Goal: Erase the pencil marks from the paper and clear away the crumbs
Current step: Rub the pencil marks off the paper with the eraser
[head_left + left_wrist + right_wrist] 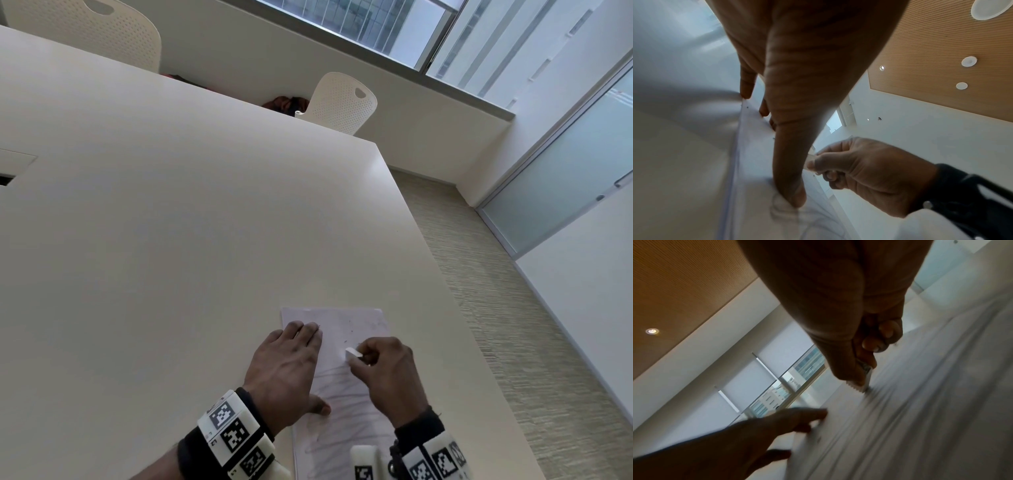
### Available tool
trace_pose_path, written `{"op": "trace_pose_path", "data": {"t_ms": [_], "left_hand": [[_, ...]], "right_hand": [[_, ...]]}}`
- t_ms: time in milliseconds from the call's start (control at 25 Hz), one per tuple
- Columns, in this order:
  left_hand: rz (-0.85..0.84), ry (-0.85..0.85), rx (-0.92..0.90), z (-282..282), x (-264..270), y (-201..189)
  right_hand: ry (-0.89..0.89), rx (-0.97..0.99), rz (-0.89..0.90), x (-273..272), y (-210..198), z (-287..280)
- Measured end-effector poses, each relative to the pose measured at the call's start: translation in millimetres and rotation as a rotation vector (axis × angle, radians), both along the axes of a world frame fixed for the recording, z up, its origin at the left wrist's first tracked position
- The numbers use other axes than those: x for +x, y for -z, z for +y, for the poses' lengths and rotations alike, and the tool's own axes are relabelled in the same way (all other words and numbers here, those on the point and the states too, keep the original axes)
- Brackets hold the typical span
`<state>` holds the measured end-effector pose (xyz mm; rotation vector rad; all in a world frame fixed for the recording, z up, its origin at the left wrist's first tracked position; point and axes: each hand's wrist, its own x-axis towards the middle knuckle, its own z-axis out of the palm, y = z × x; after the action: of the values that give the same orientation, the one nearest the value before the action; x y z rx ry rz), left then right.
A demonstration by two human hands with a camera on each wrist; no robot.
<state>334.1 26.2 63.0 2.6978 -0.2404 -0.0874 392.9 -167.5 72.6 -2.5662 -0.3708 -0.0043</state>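
Paper (352, 329) lies lower centre on the table (171, 240); your left hand (287, 370) presses it, fingers straight; your right hand (387, 373) pinches the eraser (352, 353) on it.

White paper (359, 329), grey pencil scribbles (346, 394); white eraser (352, 353); cream table (171, 240); black-white checkered wristbands (236, 438).

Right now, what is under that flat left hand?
The left hand presses on the paper, which lies on the table. Pencil scribbles show beside it; any beneath the palm are covered.
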Motion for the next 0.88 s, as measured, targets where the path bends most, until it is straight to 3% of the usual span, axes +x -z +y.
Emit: {"op": "trace_pose_path", "data": {"t_ms": [200, 360, 560, 760, 880], "left_hand": [[0.012, 0.006, 0.005, -1, 1, 2], [0.004, 0.006, 0.008, -1, 0, 1], [0.011, 0.004, 0.004, 1, 0, 1], [0.002, 0.006, 0.007, -1, 0, 1], [-0.008, 0.007, 0.013, 0, 0, 1]], "right_hand": [[0.243, -0.070, -0.012, 21, -5, -46], [0.027, 0.012, 0.006, -1, 0, -7], [0.243, -0.046, 0.002, 22, -4, -47], [0.014, -0.005, 0.006, -2, -1, -6], [0.151, -0.032, -0.011, 14, -3, -35]]}}
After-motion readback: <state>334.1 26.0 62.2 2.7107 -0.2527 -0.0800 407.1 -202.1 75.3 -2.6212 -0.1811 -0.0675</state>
